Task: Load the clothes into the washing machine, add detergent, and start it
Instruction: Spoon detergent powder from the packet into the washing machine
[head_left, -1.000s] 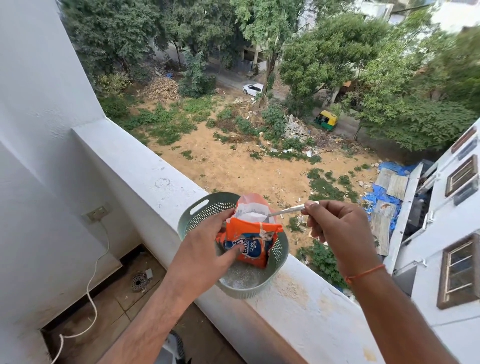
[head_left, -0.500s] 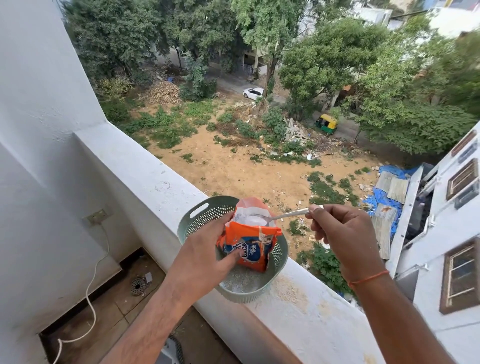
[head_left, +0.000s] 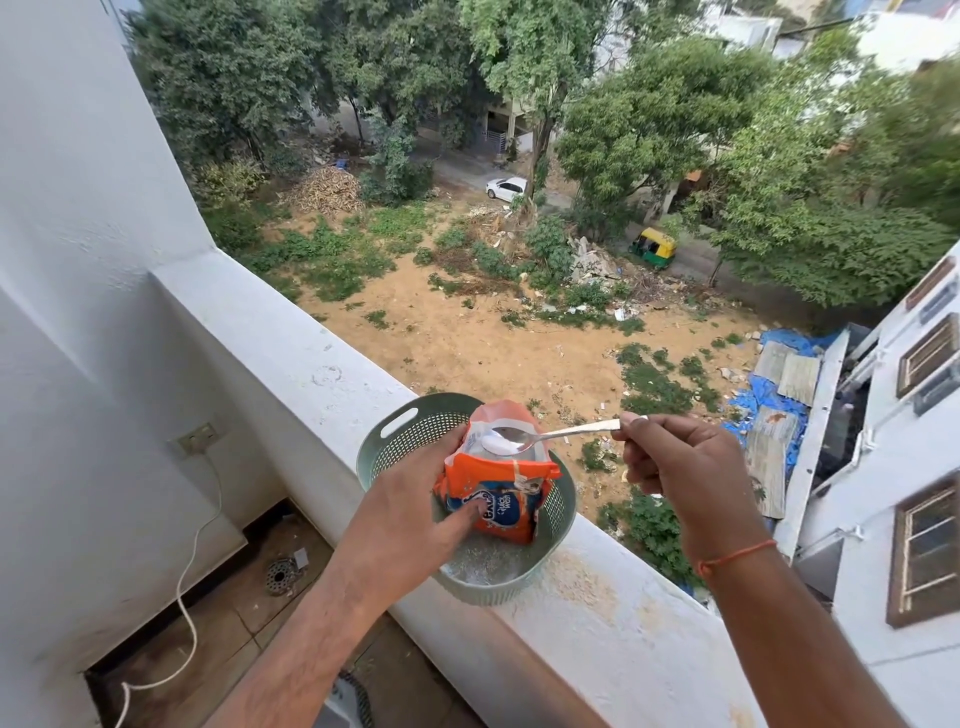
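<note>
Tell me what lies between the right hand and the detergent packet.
In the head view, a metal spoon spans the gap from the right hand, its bowl of white powder over the detergent packet.

**Detergent pouch and loaded spoon on the parapet**

An orange plastic detergent pouch with a blue round label (head_left: 498, 493) stands upright, top open, inside a grey-green perforated plastic basket (head_left: 558, 512). The basket sits on the white parapet ledge (head_left: 291, 343), overhanging its inner edge. A slim metal spoon (head_left: 550, 435) lies level over the pouch mouth, its bowl heaped with white powder (head_left: 500, 443).
</note>
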